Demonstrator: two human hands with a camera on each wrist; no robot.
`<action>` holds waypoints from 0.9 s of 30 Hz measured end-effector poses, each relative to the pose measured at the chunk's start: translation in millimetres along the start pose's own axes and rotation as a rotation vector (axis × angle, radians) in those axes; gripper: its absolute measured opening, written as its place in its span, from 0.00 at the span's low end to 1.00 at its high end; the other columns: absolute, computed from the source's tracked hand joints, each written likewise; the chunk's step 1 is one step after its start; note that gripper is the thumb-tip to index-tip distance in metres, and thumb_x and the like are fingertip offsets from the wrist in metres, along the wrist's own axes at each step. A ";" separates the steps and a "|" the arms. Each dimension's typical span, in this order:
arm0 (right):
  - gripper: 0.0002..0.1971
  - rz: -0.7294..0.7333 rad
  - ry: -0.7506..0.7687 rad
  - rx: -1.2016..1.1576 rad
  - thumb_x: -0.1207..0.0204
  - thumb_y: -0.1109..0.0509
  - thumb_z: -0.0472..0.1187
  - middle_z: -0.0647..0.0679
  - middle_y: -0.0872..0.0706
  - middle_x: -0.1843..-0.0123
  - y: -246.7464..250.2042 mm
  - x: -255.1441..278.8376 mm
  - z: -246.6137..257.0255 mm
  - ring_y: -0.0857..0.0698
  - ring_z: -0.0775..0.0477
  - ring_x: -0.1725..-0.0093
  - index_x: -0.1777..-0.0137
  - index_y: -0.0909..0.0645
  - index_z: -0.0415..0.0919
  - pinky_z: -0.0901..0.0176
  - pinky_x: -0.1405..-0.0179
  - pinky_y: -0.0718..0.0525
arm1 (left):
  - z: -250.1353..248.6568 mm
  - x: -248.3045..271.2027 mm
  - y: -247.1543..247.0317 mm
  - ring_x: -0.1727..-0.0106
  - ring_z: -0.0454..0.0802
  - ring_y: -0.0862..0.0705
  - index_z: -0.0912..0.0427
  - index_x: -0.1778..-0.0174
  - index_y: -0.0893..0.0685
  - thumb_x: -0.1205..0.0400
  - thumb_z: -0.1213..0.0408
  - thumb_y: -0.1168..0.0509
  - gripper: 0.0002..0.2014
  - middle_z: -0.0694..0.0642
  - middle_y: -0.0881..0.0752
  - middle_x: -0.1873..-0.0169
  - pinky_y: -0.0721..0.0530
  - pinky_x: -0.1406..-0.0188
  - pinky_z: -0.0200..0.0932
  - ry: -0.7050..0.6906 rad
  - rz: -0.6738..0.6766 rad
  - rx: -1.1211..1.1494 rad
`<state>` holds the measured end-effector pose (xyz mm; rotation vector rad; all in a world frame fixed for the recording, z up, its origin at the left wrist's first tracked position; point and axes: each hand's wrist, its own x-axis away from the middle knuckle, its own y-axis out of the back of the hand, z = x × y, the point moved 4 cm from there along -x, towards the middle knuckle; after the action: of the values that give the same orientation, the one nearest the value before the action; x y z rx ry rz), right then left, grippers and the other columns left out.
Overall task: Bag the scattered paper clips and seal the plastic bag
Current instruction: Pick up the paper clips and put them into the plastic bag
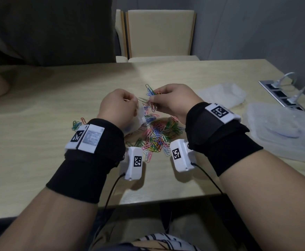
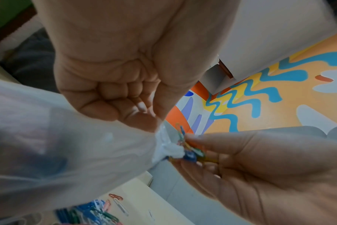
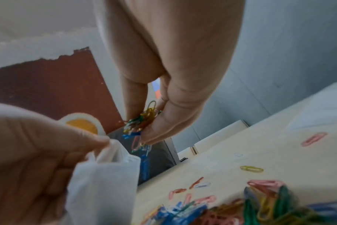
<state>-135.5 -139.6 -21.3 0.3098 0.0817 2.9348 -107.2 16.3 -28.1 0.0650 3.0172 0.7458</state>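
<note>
Together above the middle of the table (image 1: 39, 98), both hands work: the left hand (image 1: 118, 107) pinches the gathered mouth of the plastic bag (image 2: 67, 149) between thumb and curled fingers, and just beside it the right hand (image 1: 173, 101) grips a bunch of paper clips (image 1: 152, 98) at the bag's opening. Beneath them a loose pile of clips (image 1: 157, 134) lies scattered toward the table's near edge.

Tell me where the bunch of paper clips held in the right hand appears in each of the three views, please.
Head: the bunch of clips is at centre, above the pile, pinched by the right hand.
Left wrist: the bunch is right of centre, at the bag's mouth.
Right wrist: the bunch is at centre, under the fingertips.
Shared landmark: the plastic bag, gripped by the left hand.
</note>
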 end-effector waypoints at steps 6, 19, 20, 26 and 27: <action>0.01 0.140 -0.140 -0.305 0.22 0.31 0.27 0.39 0.14 0.59 -10.3 10.0 -1.6 0.14 0.47 0.61 0.53 0.18 0.30 0.64 0.60 0.10 | -1.7 0.5 -6.4 0.62 0.58 0.12 0.52 0.64 0.19 0.17 0.66 0.35 0.10 0.54 0.13 0.69 0.12 0.44 0.62 -0.017 0.050 0.050; 0.16 0.129 -0.059 0.318 0.19 0.39 0.27 0.37 0.17 0.50 -21.2 4.3 16.5 0.15 0.41 0.52 0.32 0.24 0.26 0.50 0.46 0.11 | -3.4 -1.1 -8.0 0.53 0.57 0.14 0.50 0.68 0.19 0.18 0.63 0.35 0.12 0.54 0.13 0.62 0.14 0.44 0.54 -0.046 0.021 0.025; 0.16 0.107 -0.012 0.415 0.20 0.37 0.28 0.38 0.15 0.48 -22.2 3.8 18.3 0.13 0.41 0.50 0.33 0.22 0.29 0.48 0.44 0.11 | -3.3 -2.0 -7.3 0.55 0.56 0.15 0.50 0.68 0.20 0.18 0.64 0.35 0.12 0.52 0.14 0.64 0.15 0.45 0.53 -0.048 0.016 0.024; 0.10 -0.066 0.169 0.564 0.26 0.29 0.34 0.45 0.12 0.48 -20.6 2.6 27.8 0.13 0.43 0.51 0.46 0.19 0.44 0.46 0.46 0.12 | -4.3 -4.4 0.9 0.63 0.50 0.15 0.51 0.63 0.19 0.15 0.64 0.38 0.10 0.50 0.14 0.68 0.21 0.65 0.41 -0.061 0.045 0.085; 0.09 -0.078 0.169 0.639 0.25 0.29 0.38 0.45 0.12 0.48 -18.9 3.5 28.8 0.14 0.42 0.52 0.46 0.18 0.41 0.48 0.46 0.13 | -4.5 -4.5 2.2 0.65 0.48 0.16 0.51 0.62 0.19 0.15 0.64 0.38 0.10 0.50 0.15 0.69 0.23 0.69 0.39 -0.064 0.050 0.103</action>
<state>-129.3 -119.3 6.0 0.1350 1.0337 2.7666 -102.8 16.0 -23.0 0.1639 3.0010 0.5793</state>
